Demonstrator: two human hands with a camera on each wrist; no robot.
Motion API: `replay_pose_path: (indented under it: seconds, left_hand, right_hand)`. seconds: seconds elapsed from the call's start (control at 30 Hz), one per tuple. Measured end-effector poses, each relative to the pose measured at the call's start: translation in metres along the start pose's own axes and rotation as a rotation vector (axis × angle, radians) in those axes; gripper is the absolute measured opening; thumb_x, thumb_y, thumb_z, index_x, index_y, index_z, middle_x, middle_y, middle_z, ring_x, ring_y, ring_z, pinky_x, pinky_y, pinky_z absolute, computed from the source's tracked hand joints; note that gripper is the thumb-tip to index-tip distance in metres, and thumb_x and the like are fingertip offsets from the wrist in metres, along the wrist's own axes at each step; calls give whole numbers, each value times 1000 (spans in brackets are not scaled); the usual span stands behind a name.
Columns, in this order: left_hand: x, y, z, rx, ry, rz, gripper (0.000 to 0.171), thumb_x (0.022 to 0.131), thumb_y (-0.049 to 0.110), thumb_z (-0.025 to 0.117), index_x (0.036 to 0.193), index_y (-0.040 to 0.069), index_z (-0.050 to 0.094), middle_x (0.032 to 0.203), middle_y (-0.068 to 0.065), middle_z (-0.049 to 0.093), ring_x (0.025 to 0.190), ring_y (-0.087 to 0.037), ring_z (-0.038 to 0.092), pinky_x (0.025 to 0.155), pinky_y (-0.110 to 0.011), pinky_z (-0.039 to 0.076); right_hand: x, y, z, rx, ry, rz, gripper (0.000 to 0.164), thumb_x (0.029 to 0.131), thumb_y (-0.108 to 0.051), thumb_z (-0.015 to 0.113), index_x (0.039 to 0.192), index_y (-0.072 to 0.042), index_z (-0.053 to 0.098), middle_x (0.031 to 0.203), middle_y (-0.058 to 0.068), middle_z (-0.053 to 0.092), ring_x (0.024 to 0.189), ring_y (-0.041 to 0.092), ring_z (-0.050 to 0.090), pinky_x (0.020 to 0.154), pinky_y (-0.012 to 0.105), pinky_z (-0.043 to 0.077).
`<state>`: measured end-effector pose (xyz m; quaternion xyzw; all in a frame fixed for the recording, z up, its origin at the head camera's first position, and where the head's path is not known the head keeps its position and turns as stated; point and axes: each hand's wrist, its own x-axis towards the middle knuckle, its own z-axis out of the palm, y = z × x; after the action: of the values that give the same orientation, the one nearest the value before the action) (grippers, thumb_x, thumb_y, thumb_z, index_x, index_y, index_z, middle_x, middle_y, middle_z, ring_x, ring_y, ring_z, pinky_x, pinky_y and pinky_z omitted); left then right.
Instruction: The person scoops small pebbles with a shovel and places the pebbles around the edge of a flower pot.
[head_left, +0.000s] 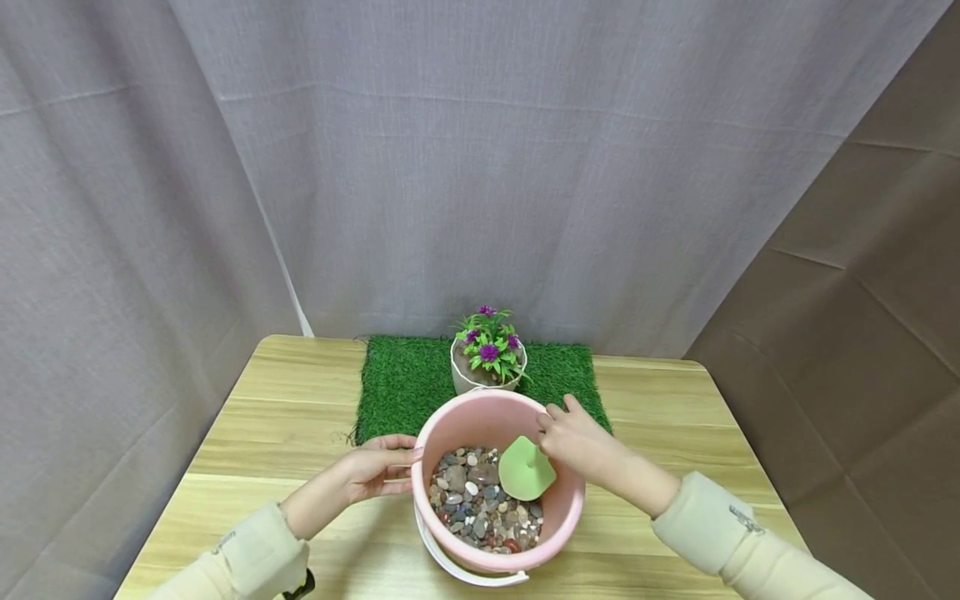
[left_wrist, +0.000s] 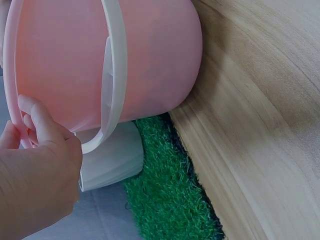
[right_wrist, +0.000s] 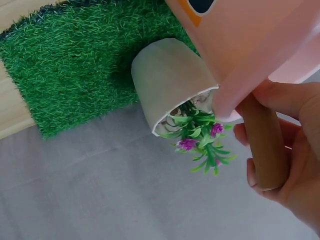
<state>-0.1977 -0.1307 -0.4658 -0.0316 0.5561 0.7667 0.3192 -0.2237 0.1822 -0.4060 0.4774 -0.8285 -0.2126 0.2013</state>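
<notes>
A pink bucket (head_left: 498,417) with a white handle (head_left: 468,572) stands on the table, its bottom covered by mixed pebbles (head_left: 480,492). On its left side my left hand (head_left: 375,471) holds the rim, thumb on top and fingers against the outside; the left wrist view shows the fingers bent at the rim. My right hand (head_left: 581,437) is over the opposite rim. It grips the brown wooden handle (right_wrist: 265,142) of a small garden trowel, whose light green blade (head_left: 525,472) hangs inside the bucket above the stones.
Just behind the bucket is a white flowerpot (head_left: 467,382) with a purple-flowered plant (head_left: 489,350). It stands on a green artificial grass mat (head_left: 405,379). Grey curtains (head_left: 465,183) rise behind the wooden table (head_left: 652,400), with a brown cloth (head_left: 847,358) at the right.
</notes>
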Motion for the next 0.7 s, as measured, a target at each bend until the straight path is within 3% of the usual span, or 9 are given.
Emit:
replay_pose_path:
  seconds: [0.33,0.53,0.7]
  left_hand:
    - [0,-2,3,0,3,-10,10,90,9,62,98,14,60,83,2,68,77,-7,65,77,-23,61]
    - [0,-4,1,-2,-2,-10,11,89,11,63,100,14,60,84,2,68,79,-7,66,78,-22,60]
    - [0,-3,0,-11,-2,-11,14,89,12,64,102,13,59,85,2,68,80,-7,66,77,-22,60]
  right_hand:
    - [5,-11,3,-112,34,-81,12,65,-21,77,61,-22,66,66,-7,56,65,12,46,61,28,38]
    - [4,-15,15,-84,0,-115,9,67,-23,76,65,-25,67,69,-8,56,66,12,46,62,26,38]
    - [8,-16,27,-68,18,-155,10,69,-25,75,64,-28,67,68,-10,57,66,12,49,67,28,42]
